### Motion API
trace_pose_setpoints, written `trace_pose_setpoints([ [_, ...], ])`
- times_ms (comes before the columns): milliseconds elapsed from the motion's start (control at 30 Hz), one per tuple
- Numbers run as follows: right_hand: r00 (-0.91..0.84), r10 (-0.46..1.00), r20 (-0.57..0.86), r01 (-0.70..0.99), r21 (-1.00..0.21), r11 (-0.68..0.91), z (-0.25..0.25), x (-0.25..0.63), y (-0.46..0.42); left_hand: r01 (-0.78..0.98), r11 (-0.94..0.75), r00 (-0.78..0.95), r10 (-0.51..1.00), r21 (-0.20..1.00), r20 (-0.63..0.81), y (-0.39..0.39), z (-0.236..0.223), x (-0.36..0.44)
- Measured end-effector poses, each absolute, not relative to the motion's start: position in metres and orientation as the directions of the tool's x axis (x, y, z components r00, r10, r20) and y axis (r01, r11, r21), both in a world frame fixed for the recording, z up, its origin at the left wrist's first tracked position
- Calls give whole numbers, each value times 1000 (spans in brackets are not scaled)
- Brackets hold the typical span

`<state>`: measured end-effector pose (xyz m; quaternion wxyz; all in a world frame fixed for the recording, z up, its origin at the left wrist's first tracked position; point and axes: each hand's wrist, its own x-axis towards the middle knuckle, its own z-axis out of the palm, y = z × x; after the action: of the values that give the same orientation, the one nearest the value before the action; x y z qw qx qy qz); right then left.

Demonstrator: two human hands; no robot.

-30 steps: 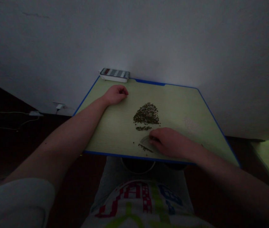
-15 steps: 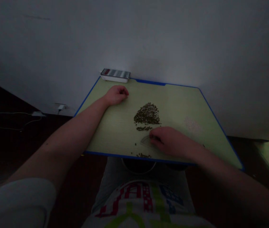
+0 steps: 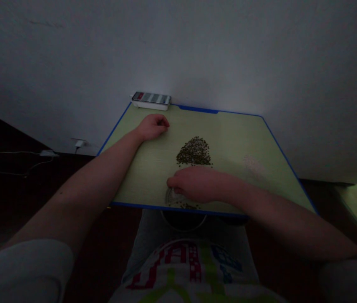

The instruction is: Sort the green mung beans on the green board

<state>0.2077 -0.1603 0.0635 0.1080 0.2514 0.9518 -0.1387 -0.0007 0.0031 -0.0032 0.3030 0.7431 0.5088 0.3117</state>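
Observation:
My right hand [image 3: 194, 184] is closed on a thin clear curved piece, which looks like a see-through plastic lid [image 3: 169, 197], low over the front of the board. The hand partly covers this piece. Beyond the hand lies a heap of small dark greenish beans [image 3: 194, 152], and a few more beans [image 3: 190, 206] lie at the front edge. My left hand [image 3: 153, 126] rests on the board left of the heap, its fingers curled loosely with nothing visible in them.
The pale board [image 3: 229, 130] has a blue rim and stands against a wall. A phone [image 3: 152, 98] lies on a white box [image 3: 150, 105] at the back left. Pale grains [image 3: 254, 164] lie on the right. Under the front edge is a dark bowl [image 3: 183, 223].
My right hand has swept left with the clear piece along the front of the board. The small row of beans in front of the heap is now hidden or moved. My left hand stays put.

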Motion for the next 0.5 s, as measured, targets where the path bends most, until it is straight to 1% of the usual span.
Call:
trace_pose_setpoints([
  [100,-864,428,-264,483,-197,853,63,213,-166,570,-306,288,944,762,163,3,-3,-1],
  [200,-868,430,-248,482,-213,850,63,220,-170,567,-311,294,941,763,165,2,-3,-1],
  [300,-849,467,-246,521,-249,816,65,228,-175,566,-309,294,942,764,164,2,-3,-1],
  [400,-812,516,-273,580,-280,765,66,236,-180,574,-317,297,940,756,168,3,-3,-1],
  [500,-776,558,-294,628,-285,724,64,241,-186,578,-304,296,943,758,153,3,-3,-1],
])
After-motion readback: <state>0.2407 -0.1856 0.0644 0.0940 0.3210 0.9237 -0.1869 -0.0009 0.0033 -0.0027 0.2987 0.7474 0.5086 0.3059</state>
